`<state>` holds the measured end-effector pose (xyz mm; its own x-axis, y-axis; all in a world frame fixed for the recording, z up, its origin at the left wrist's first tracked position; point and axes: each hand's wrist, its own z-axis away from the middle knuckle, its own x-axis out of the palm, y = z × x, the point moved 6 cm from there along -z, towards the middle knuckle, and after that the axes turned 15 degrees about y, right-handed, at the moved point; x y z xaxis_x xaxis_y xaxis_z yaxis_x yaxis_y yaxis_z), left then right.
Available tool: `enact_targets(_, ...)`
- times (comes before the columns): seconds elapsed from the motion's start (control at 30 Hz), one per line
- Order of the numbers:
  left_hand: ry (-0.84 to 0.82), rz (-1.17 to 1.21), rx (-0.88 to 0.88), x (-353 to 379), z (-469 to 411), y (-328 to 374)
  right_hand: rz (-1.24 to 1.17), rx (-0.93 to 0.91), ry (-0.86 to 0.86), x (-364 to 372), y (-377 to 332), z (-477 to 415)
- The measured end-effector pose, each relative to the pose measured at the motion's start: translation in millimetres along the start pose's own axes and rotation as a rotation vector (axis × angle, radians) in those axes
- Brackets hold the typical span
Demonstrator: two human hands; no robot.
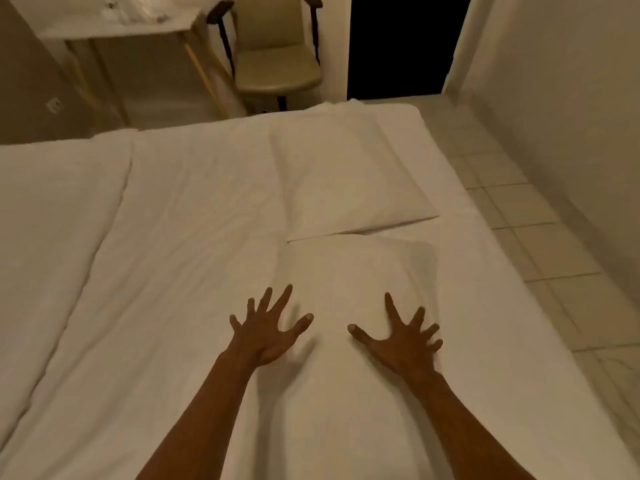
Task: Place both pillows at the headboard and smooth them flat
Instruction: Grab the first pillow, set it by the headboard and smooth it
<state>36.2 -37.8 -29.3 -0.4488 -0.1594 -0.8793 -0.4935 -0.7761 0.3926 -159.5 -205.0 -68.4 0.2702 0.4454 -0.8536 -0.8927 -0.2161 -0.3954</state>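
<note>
Two white pillows lie end to end along the right side of a white bed (156, 237). The far pillow (346, 174) lies flat near the bed's far right corner. The near pillow (356, 271) lies just in front of it, almost touching it. My left hand (266, 327) rests palm down with fingers spread on the near pillow's left part. My right hand (401, 337) rests the same way on its right part. Neither hand holds anything. No headboard is in view.
A folded white duvet (52, 216) covers the bed's left side. Beyond the bed stand a beige chair (277, 64) and a light table (114, 26). A dark doorway (401, 43) opens at the back. Tiled floor (540, 230) and a wall run along the right.
</note>
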Motion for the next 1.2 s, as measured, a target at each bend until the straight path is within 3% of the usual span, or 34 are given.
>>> enact_targets(0.13, 0.051, 0.038, 0.091, 101, -33, -31, 0.010, -0.056, 0.230, 86, 28, -12)
enact_targets(0.27, 0.486, 0.115, 0.148, 153, -32, -62, 0.047, -0.132, 0.467, 127, 43, -31)
enact_targets(0.33, 0.574, 0.130, 0.151, 160, -44, -66, 0.052, -0.147, 0.544, 134, 41, -41)
enact_targets(0.57, 0.562, 0.131, 0.148, 160, -46, -64, 0.076, -0.150, 0.570, 128, 39, -41)
enact_targets(0.93, 0.476, 0.230, 0.030, 143, -17, -51, -0.013, 0.004, 0.349, 98, 62, -10)
enact_targets(1.03, 0.498, 0.136, 0.052, 151, -24, -47, 0.057, -0.060, 0.429, 108, 54, -16)
enact_targets(1.2, 0.667, -0.033, 0.190, 157, -19, -13, 0.201, -0.282, 0.572, 122, 37, -25)
